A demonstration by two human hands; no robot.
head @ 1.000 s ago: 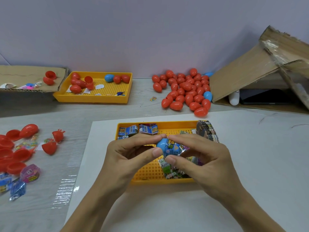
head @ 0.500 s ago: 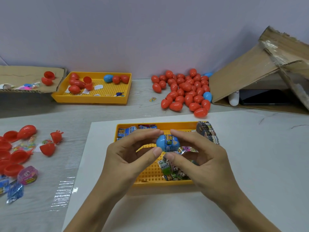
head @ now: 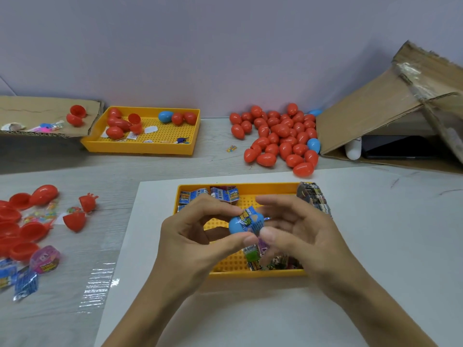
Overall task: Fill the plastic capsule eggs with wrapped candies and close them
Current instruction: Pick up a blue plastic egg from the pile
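Note:
A blue capsule egg hangs above the near yellow tray, with a wrapped candy sticking out of its open side. My left hand pinches the egg between thumb and fingers. My right hand touches the candy and the egg's edge with thumb and fingertips. More wrapped candies lie in the tray's far left corner, and others at its near right. A folded strip of candies leans on the tray's right rim.
A heap of closed red eggs lies at the back centre. A second yellow tray with a few eggs stands back left. Open red egg halves and loose candies lie at the left. Cardboard boxes stand at right and back left.
The egg has tilted, and the candy now sticks out more toward my right hand. My right fingers have spread apart a little. Both hands stay over the near tray.

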